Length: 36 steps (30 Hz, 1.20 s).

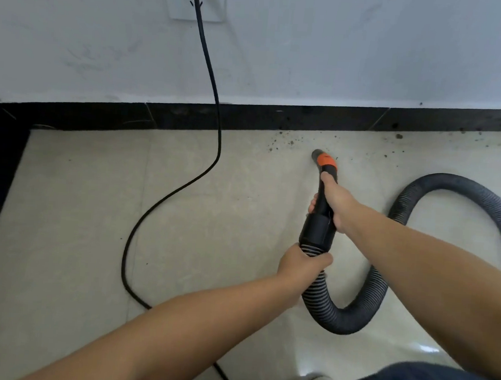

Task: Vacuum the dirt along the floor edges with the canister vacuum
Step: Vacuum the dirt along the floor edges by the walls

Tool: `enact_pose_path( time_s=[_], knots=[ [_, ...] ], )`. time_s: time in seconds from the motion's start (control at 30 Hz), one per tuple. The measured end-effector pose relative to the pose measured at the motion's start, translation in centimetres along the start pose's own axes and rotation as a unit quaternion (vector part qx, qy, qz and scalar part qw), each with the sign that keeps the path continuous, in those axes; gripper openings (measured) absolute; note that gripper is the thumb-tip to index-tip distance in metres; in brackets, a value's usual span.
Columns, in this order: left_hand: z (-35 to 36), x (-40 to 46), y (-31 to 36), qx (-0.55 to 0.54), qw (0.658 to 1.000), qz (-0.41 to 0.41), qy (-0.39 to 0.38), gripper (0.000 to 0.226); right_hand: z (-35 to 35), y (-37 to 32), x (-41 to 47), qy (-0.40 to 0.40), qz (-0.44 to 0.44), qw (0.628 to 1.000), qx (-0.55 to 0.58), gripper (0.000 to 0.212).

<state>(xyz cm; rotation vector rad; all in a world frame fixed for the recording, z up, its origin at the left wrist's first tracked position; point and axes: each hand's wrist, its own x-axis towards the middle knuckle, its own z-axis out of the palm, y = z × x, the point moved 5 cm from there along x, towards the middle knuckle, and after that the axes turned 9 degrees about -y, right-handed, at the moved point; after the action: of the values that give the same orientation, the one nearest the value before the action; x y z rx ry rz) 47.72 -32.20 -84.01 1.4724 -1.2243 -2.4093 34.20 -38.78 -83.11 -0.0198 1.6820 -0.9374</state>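
Gripping the black nozzle [321, 200], the right hand [335, 203] aimed its orange tip near dirt [288, 140] by the black skirting [248, 118]. The left hand [303, 267] clasped the ribbed hose [350, 309] just behind, looping across the floor [79, 207]

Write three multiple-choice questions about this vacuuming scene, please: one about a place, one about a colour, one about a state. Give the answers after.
1. Where does most of the dirt lie?
A. beside the black baseboard
B. under the power cord
C. in the left corner

2. What colour is the band on the nozzle?
A. blue
B. orange
C. yellow

3. What is the left hand doing?
A. hanging free
B. pressing on the floor
C. gripping the ribbed hose

Answers: 1 A, the specks lie along the baseboard ahead of the nozzle. 2 B, the band near its tip is orange. 3 C, its fingers curl round the hose below the black cuff.
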Motion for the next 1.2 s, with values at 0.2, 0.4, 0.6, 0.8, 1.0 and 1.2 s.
enact_pose_path(
  time_s=[0.2, 0.4, 0.6, 0.8, 1.0, 1.2],
  knots=[
    [0.7, 0.9, -1.0, -0.007, 1.0, 0.0, 0.011, 0.024, 0.3, 0.0, 0.3, -0.016, -0.022, 0.999, -0.028, 0.044],
    [-0.1, 2.0, -0.6, -0.013, 1.0, 0.007, 0.026, 0.017, 1.7, -0.9, 1.0, -0.052, -0.025, 0.997, -0.048, 0.042],
    [-1.1, 2.6, 0.0, -0.012, 0.999, 0.014, 0.032, 0.016, 2.9, -1.6, 1.4, -0.062, -0.029, 0.996, -0.058, 0.042],
    [-1.5, 3.6, 1.1, -0.024, 0.999, 0.014, 0.024, 0.016, 3.2, -2.7, 2.1, -0.06, -0.024, 0.996, -0.057, 0.042],
    [-1.4, 4.0, 1.1, -0.076, 0.997, 0.004, 0.03, 0.021, 4.5, -3.5, 2.4, -0.08, -0.024, 0.991, -0.105, 0.042],
    [-0.9, 3.7, 1.6, -0.083, 0.996, 0.011, 0.024, 0.019, 4.1, -3.9, 2.2, -0.066, -0.026, 0.991, -0.111, 0.043]
  ],
)
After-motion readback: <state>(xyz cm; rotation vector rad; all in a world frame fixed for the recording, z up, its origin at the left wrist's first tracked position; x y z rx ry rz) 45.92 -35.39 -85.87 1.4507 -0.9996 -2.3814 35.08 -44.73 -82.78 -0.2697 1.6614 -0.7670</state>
